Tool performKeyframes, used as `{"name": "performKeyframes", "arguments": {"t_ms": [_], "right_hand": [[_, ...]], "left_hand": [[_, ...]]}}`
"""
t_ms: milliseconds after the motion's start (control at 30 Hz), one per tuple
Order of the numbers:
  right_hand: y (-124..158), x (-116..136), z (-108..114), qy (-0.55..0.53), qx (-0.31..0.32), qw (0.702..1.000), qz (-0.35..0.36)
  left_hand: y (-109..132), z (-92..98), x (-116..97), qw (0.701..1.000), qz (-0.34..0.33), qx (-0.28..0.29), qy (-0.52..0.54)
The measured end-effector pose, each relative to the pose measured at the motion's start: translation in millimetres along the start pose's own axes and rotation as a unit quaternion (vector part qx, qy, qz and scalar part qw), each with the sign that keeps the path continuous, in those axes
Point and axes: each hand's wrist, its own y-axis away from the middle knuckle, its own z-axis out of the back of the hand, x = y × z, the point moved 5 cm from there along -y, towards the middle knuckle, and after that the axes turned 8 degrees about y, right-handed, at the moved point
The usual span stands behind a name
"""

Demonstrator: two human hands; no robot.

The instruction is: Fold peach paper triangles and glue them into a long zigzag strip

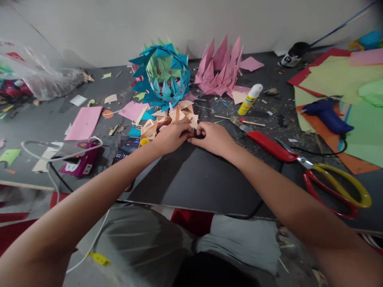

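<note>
My left hand and my right hand meet at the far edge of a black sheet. Both hands are closed, with fingertips pinched on a small dark piece between them. I cannot make out what the piece is. Just beyond my fingers lies a cluster of peach folded-paper pieces. Behind that stands a blue and green spiky paper ball. A pink spiky paper form sits to its right.
A red-handled cutter and red-and-yellow scissors lie at right, with a glue stick, a blue glue gun and coloured paper sheets. At left are a phone, a pink device, pink paper and a plastic bag.
</note>
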Motion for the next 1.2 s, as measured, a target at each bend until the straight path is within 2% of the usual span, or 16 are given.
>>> {"name": "performKeyframes", "arguments": {"t_ms": [200,367,633,733,900,1033,1200], "right_hand": [[3.5,11.1,-2.4,0.110,0.028,0.993,0.007],[5.9,13.8,-3.3,0.130,0.025,0.991,0.019],[3.7,1.0,0.9,0.001,0.052,0.996,0.068],[0.1,-6.7,3.3,-0.061,0.026,0.995,0.071],[-3.2,-14.4,3.2,-0.105,-0.013,0.993,0.055],[-3.1,-14.5,3.6,-0.130,-0.024,0.990,0.055],[-4.1,-16.4,4.2,-0.152,-0.030,0.987,0.044]], "left_hand": [[0.4,1.4,2.5,1.000,0.006,-0.026,0.009],[0.8,0.8,-1.2,0.999,-0.006,-0.021,0.027],[4.0,1.4,3.7,0.997,0.041,-0.047,0.038],[7.4,2.3,-1.3,0.997,0.054,-0.051,0.020],[9.5,-4.6,-12.2,0.999,0.020,-0.032,-0.032],[7.2,-7.8,-10.5,0.997,0.026,-0.044,-0.055],[7.6,-2.2,-5.2,0.995,0.065,-0.060,-0.040]]}}
